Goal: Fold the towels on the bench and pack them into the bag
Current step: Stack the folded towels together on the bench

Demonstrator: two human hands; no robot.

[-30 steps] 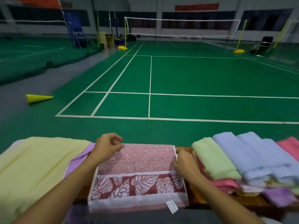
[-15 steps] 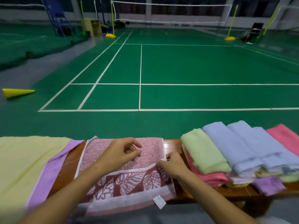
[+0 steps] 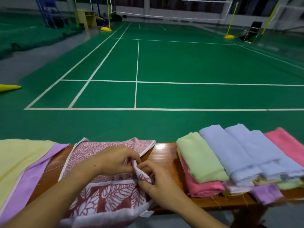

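A red-and-white leaf-patterned towel (image 3: 105, 195) lies on the wooden bench (image 3: 166, 155) in front of me, its near end hanging over the edge. My left hand (image 3: 115, 160) and my right hand (image 3: 156, 180) meet over its middle; both pinch the towel's lifted right edge between fingers and thumb. To the right lies a pile of folded towels (image 3: 230, 162): light green, blue, pink and purple. A yellow towel (image 3: 18, 160) over a purple one (image 3: 32, 178) covers the bench's left end. No bag is in view.
Beyond the bench spreads a green badminton court (image 3: 181, 66) with white lines and a net at the back. A yellow cone (image 3: 9, 87) lies on the floor at left. A dark chair (image 3: 250, 31) stands far right.
Both hands have come together from the towel's sides to its middle, drawing the right edge up and inward. The far right corner has lifted. The view has tilted down and shifted.
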